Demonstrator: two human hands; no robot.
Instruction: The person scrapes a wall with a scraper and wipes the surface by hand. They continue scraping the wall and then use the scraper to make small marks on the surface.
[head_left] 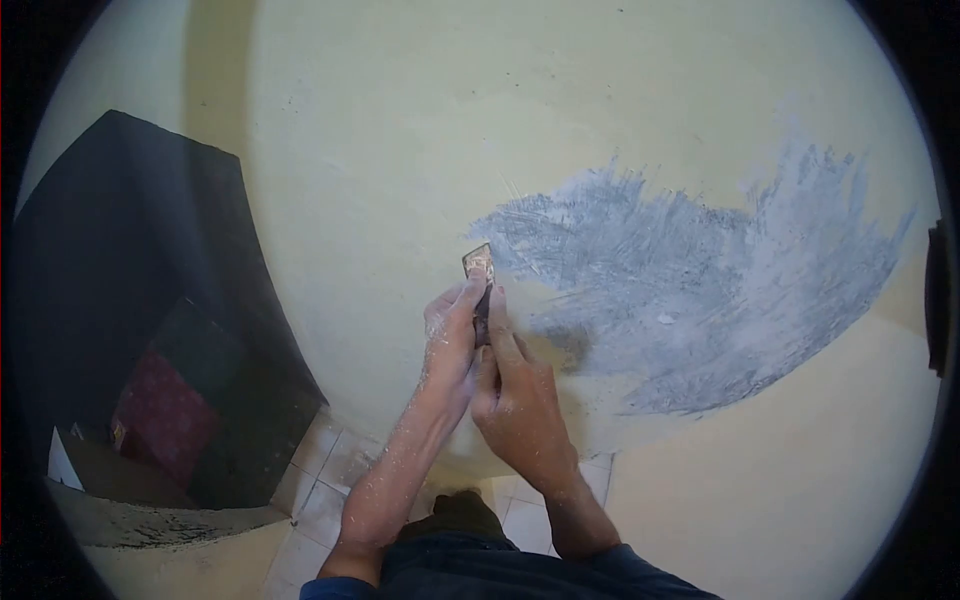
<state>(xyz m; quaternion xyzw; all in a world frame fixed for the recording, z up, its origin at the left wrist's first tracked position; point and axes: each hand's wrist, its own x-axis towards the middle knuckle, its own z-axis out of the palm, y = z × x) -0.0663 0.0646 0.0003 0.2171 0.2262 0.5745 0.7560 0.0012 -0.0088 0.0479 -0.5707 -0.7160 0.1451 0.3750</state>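
Both my hands are on a scraper [482, 320] with a dark handle and a short, dust-caked blade. My left hand [448, 335] is closed around it from the left, thumb up near the blade. On the handle's lower right side, my right hand [517, 385] grips with its index finger stretched along the handle. White dust and flecks cover my left hand and forearm. The blade points up at the pale yellow wall [370, 170], beside the left end of a rough, streaky grey patch [670, 270] where the yellow coat is absent.
At left, a dark opening [100, 230] in the wall shows a reddish panel [165, 410] and a white-edged piece [63, 460] inside. White floor tiles [320, 510] lie below. A dark object [936, 300] stands at the far right edge.
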